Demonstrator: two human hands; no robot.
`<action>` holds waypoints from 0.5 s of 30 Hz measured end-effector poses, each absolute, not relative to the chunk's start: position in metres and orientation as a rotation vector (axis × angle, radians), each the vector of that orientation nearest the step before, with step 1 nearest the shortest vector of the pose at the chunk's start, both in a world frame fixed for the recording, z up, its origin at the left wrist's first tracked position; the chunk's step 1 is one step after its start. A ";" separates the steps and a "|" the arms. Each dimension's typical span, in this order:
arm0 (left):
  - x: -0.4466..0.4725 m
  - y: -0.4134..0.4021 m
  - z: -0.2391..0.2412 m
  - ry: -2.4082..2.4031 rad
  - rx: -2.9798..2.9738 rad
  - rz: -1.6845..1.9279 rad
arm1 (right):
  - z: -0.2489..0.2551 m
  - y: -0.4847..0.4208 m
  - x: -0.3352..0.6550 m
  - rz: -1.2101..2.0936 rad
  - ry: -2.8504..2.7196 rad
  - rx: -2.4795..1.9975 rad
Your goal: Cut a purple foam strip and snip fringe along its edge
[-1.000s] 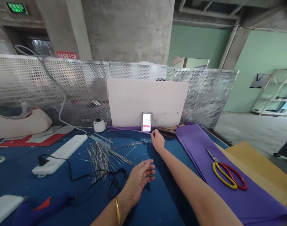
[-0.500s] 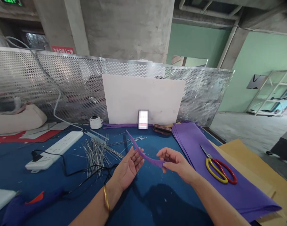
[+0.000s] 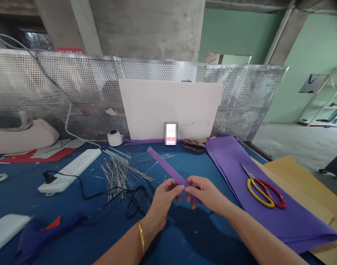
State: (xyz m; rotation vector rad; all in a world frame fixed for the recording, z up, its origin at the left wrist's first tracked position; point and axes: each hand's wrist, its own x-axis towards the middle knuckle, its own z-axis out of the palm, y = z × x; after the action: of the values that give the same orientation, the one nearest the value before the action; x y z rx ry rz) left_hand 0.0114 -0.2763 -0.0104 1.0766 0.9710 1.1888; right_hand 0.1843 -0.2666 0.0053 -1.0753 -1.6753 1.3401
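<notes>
Strip (image 3: 168,168) I saw pinched by the right hand (image 3: 208,193) now had the left hand (image 3: 163,200) pinching too, seemingly steadier

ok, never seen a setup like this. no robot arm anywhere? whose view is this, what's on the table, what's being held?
Right, no robot: these are a person's bare hands. The camera is worn on that person's head, looking forward and down, so the forearms enter from the bottom edge.

The left hand and right hand pinch a purple strip close together; its far end sticks out freely, up and to the left.

On the blue table, left side: a white power strip, thin metal-looking wires and a blue tool resembling a glue gun. Right side: scissors lying on folded purple sheets. At the back, a lit screen stands before a white board.
</notes>
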 end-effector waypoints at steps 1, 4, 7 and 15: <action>0.010 -0.276 -0.011 1.025 1.113 1.208 | 0.004 -0.264 0.186 1.276 -1.624 -1.119; 0.001 -0.275 -0.011 1.208 1.243 1.330 | 0.007 -0.256 0.199 1.068 -1.467 -1.184; -0.007 -0.279 -0.005 1.286 1.429 1.457 | 0.019 -0.257 0.213 1.036 -1.476 -1.137; -0.017 -0.297 0.019 0.904 2.465 1.307 | 0.028 -0.275 0.223 1.601 -1.816 -0.832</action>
State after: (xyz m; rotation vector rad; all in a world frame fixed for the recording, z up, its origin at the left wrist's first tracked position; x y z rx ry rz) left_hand -0.0175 -0.2967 0.0189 2.4649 0.9041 1.3072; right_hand 0.2231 -0.2747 0.0284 -0.8325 -1.8163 1.6006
